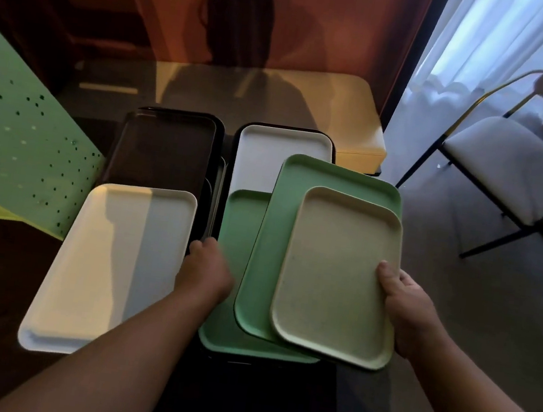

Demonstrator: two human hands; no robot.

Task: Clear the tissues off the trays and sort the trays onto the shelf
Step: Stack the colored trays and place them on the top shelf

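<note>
My right hand [411,310] grips the right edge of a small beige tray [336,276], thumb on its rim. That tray lies on a tilted green tray [279,241], which rests over a larger green tray [243,223] and a white tray [269,157] behind it. My left hand [206,270] is curled over the left edge of the larger green tray, its fingers hidden. A big white tray [110,264] lies to the left, with a black tray [167,147] behind it. No tissues are in sight.
A green perforated panel [12,144] slopes along the left. A cream table [361,114] stands behind the trays. To the right are a chair with a white seat [510,168], grey floor and a bright curtain [492,38].
</note>
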